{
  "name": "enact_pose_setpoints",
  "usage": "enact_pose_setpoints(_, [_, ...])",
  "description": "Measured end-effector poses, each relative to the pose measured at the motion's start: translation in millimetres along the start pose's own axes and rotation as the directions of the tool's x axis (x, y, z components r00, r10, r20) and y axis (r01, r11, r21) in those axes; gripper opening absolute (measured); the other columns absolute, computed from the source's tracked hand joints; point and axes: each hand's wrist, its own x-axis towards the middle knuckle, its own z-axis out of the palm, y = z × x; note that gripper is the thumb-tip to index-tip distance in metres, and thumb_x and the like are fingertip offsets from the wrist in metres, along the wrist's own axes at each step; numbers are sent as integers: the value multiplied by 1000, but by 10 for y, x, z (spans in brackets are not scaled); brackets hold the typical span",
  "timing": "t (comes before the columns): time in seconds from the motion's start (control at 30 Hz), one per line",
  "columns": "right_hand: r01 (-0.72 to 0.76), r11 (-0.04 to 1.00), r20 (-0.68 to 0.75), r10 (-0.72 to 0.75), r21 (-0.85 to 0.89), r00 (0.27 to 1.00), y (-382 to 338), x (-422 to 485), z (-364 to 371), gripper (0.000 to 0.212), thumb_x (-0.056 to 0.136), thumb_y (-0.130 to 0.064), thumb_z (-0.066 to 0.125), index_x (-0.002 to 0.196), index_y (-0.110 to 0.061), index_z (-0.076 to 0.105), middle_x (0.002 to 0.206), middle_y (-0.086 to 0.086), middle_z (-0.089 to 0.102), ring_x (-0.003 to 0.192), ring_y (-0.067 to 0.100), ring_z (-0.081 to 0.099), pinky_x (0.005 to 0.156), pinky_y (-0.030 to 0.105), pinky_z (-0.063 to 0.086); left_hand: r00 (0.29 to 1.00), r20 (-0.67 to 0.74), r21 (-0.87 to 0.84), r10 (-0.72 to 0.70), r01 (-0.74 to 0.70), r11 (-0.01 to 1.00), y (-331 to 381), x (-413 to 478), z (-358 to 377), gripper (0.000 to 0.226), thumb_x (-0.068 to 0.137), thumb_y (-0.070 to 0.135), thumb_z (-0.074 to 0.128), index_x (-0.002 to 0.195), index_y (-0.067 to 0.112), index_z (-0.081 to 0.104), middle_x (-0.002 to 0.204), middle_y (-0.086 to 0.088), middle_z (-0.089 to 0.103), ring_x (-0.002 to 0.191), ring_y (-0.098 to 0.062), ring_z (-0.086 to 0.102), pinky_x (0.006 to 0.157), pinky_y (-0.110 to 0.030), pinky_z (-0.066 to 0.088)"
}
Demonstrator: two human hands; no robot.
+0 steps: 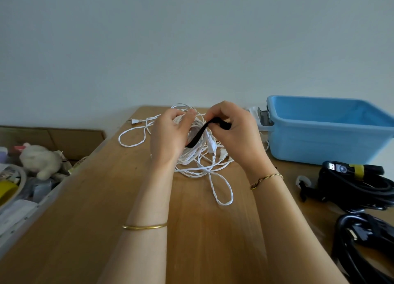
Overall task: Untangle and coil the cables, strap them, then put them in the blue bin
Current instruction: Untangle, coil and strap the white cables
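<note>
On a wooden desk [85, 219], near its far edge by a pale wall, a person's two bare hands are working over a loose bundle of white cable [198, 157]. The left hand [168, 136] is curling its fingers round the top of the bundle, its grip closed on the gathered loops. The right hand [232, 132] is pinching one end of a black strap [197, 137], its grip closed on it; the strap is running down and leftward across the loops toward the left palm. Much of the white cable is lying slack on the desk: one long loop is trailing toward the viewer, another is spreading left, and a white plug [136, 121] is resting at the far left. A blue bin [319, 143] is standing on the desk to the right, just beyond the right hand. Nearer on the right, a coiled black cable [351, 187] is lying with a yellow strap [358, 171] round it, and a second black cable [362, 241] is lying closer still. Off the desk's left side, a white soft toy [40, 160] is lying among odds and ends.
</note>
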Motion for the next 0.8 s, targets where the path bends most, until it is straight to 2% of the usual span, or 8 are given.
enact_pose_setpoints(0.1, [-23, 1000, 7, 23, 2, 1000, 3, 1, -5, 22, 76, 6, 60, 85, -13, 65, 81, -11, 62, 80, 10, 60, 74, 23, 50, 998, -22, 43, 60, -59, 997, 2, -1, -2, 37, 88, 50, 58, 100, 16, 67, 93, 2, 69, 86, -20, 64, 75, -33, 48])
enact_pose_setpoints(0.2, [-72, 997, 7, 72, 16, 997, 3, -3, 1, 24, 77, 6, 60, 87, -15, 63, 81, -15, 60, 81, 6, 61, 73, 13, 48, 996, -28, 52, 81, -80, 995, -38, 19, -2, 43, 87, 55, 56, 100, 15, 66, 88, -3, 69, 82, -25, 65, 74, -37, 50])
enact_pose_setpoints(0.3, [-105, 994, -9, 105, 38, 994, 5, -10, 24, 22, 78, 6, 59, 89, -12, 64, 86, -6, 64, 83, 8, 61, 74, 10, 47, 996, -37, 34, 87, -86, 996, -61, 27, -9, 49, 83, 59, 54, 96, 13, 65, 83, -6, 67, 80, -30, 66, 73, -40, 51])
enact_pose_setpoints(0.4, [-123, 992, -5, 123, 21, 992, 15, -3, 30, 20, 80, 4, 59, 92, -11, 65, 92, 1, 67, 86, 10, 61, 77, 15, 49, 994, -67, 48, 91, -88, 995, -51, 28, -38, 44, 87, 54, 57, 94, 11, 66, 80, -1, 65, 82, -26, 65, 69, -34, 46])
enact_pose_setpoints(0.47, [-127, 992, 4, 127, 2, 992, 15, 2, 23, 19, 81, 2, 60, 91, -14, 65, 92, 2, 66, 85, 11, 61, 76, 18, 49, 995, -66, 31, 78, -76, 997, -35, 23, -58, 40, 88, 50, 58, 92, 11, 65, 78, 0, 65, 80, -25, 64, 70, -35, 45])
enact_pose_setpoints(0.63, [-106, 994, 27, 107, -17, 994, -12, -7, 42, 17, 79, 2, 64, 86, -14, 65, 89, 4, 65, 85, 15, 61, 77, 24, 49, 999, -45, -37, 27, -28, 999, 3, -4, -65, 28, 89, 43, 60, 76, 19, 60, 60, 7, 59, 63, -17, 57, 69, -40, 48])
enact_pose_setpoints(0.73, [-69, 996, 41, 71, -48, 997, -54, -8, 87, 15, 77, 2, 66, 83, -11, 65, 85, 2, 63, 82, 16, 59, 75, 26, 47, 999, -40, -41, 22, -24, 999, 20, -9, -59, 26, 89, 43, 60, 73, 22, 58, 61, 7, 58, 62, -16, 56, 70, -39, 48])
enact_pose_setpoints(0.8, [-51, 996, 109, 60, -78, 992, -82, -9, 102, 15, 74, 3, 66, 80, -11, 65, 81, 0, 62, 80, 16, 58, 73, 25, 46, 999, -44, -42, 16, -17, 999, 23, -7, -58, 26, 89, 43, 61, 78, 20, 60, 64, 8, 59, 66, -16, 57, 72, -38, 48])
